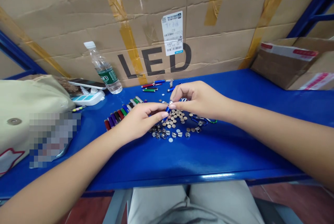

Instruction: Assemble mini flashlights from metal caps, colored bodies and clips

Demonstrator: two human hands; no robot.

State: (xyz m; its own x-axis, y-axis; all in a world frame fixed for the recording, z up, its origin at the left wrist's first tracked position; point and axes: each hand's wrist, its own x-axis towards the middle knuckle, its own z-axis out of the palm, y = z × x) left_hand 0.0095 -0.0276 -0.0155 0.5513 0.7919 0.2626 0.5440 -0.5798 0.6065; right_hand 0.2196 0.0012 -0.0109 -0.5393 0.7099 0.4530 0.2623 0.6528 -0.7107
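We hold a slim, shiny blue metal tube (166,113) slantwise over the middle of the glossy blue tabletop (146,164). Our left hand (137,118) pinches its lower part between thumb and fingers, while our right hand (199,99) pinches its silvery upper end; whether that end is a separate piece, we cannot tell.

Just beyond and below our fingertips we see a scatter of small, round, pale metal discs (174,117), with a loose cluster of shiny silver metal caps (158,134) on the side nearer to us. Beside our left hand lies a row of slim red, purple, black, green and silver tubes (117,116), partly hidden by that hand. Near our right hand, blue and green looped clips (202,121) lie partly covered. Farther back stands a clear plastic bottle with a green label (105,72), before a large brown cardboard box printed "LED" (221,51).
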